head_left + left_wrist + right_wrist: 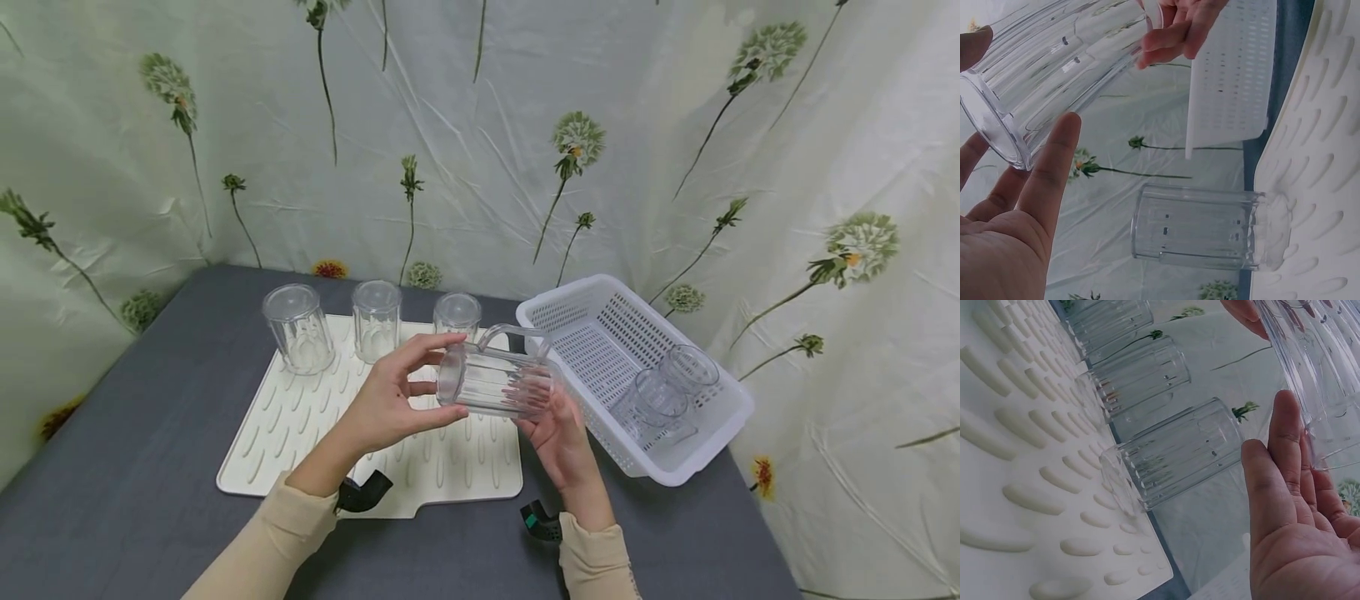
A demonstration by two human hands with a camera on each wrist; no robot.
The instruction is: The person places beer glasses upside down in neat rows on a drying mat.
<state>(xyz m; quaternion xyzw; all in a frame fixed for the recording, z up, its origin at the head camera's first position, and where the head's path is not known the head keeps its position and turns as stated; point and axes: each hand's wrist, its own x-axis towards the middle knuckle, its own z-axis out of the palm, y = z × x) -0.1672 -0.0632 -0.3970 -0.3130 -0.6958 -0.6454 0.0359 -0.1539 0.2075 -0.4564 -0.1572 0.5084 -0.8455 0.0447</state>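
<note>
A clear ribbed glass mug point(495, 382) lies sideways in the air between both hands, its handle on the upper side. My left hand point(397, 392) holds the mug's left end between thumb and fingers. Around the other end, my right hand point(558, 433) holds the mug from below and the right. In the right wrist view, the right hand's fingers point(1285, 437) lie along the ribbed wall. Behind the hands, three clear glasses stand along the back of a white ridged drying mat: a left one point(298, 329), a middle one point(377, 321) and a right one point(457, 312), partly hidden.
The white drying mat point(262, 450) lies on a dark grey table point(112, 492). To the right, a white perforated plastic basket point(555, 312) contains clear glass mugs point(660, 398) at its near end. A flower-patterned curtain point(480, 150) hangs behind the table and along its sides.
</note>
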